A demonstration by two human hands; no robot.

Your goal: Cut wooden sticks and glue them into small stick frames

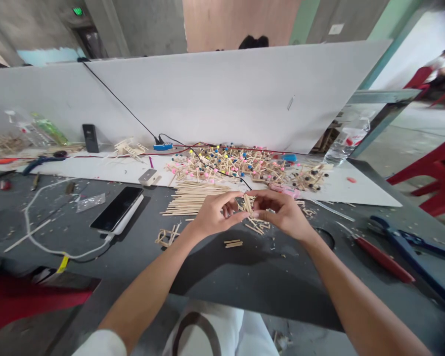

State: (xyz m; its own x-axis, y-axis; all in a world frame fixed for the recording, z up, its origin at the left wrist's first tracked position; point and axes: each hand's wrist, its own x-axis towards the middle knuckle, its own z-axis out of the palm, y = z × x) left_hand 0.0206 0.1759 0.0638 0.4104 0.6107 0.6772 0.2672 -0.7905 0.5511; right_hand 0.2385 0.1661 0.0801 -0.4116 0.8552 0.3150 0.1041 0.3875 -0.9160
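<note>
Between the fingertips of both hands, above the grey table, is a small bundle of short wooden sticks [248,203]. My left hand [220,210] pinches it from the left, thumb below and index finger above. From the other side my right hand [276,210] grips it the same way. Just below lie a few short cut sticks [233,244] side by side. Long thin sticks [193,198] are stacked behind my left hand. More short pieces [257,225] are scattered under the right hand. A small stick frame [166,236] rests left of them.
A heap of sticks with coloured ball ends [222,160] lies at the back by the white panel [207,99]. On the left is a phone [116,210] with a white cable. At right lie a red-handled tool [385,259], blue-handled pliers [411,247] and a plastic bottle [348,141].
</note>
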